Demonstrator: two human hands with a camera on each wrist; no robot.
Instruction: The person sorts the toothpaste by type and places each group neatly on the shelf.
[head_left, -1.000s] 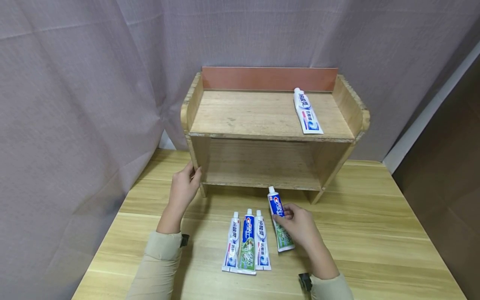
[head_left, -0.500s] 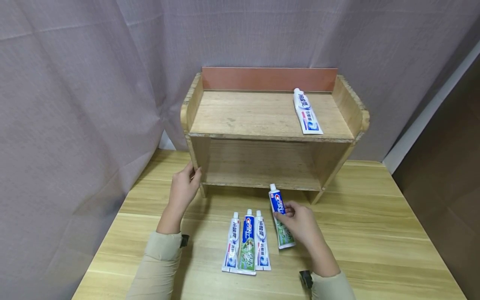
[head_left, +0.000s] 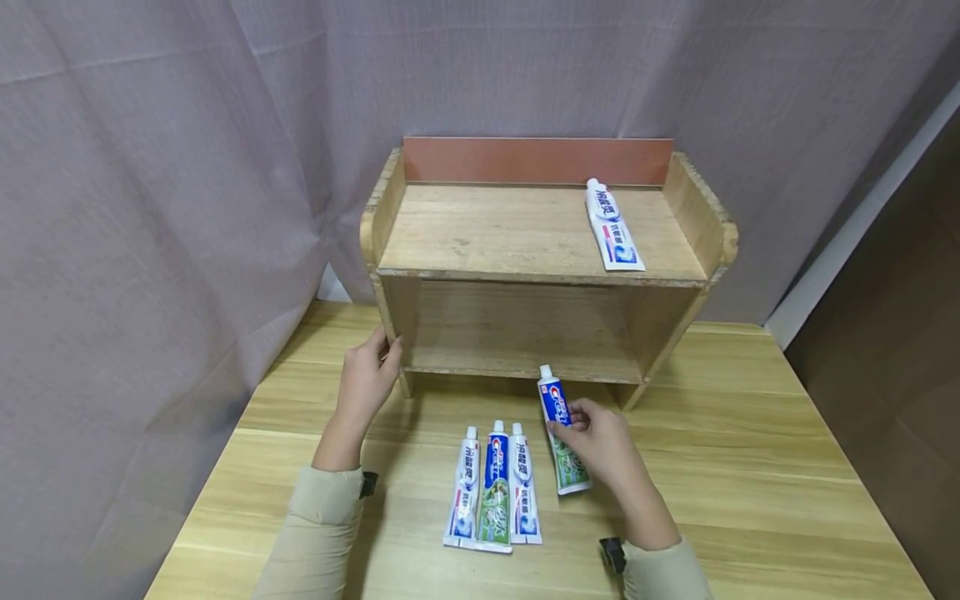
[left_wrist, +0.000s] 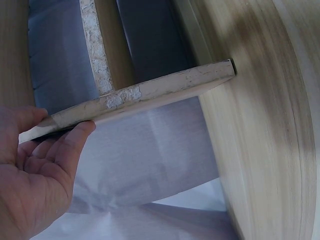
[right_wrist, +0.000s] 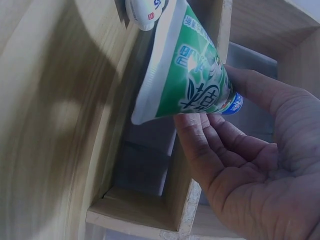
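Observation:
My left hand grips the front edge of the left side panel of a small wooden shelf, thumb on one face and fingers on the other, as the left wrist view shows. In my right hand is a blue and green toothpaste tube, pinched by its sides between thumb and fingers. Its white cap points toward the shelf, overlapping the lower board's front edge in the head view. The right wrist view shows the tube's green flat end tilted over the table.
To the left of the held tube, a blue-green toothpaste tube lies between two white toothpaste tubes, the left one and the right one. Another white tube lies on the upper board's right side. A grey curtain hangs behind.
My right hand has shifted the held tube slightly upward in the view, toward the shelf. My left hand keeps its grip on the side panel.

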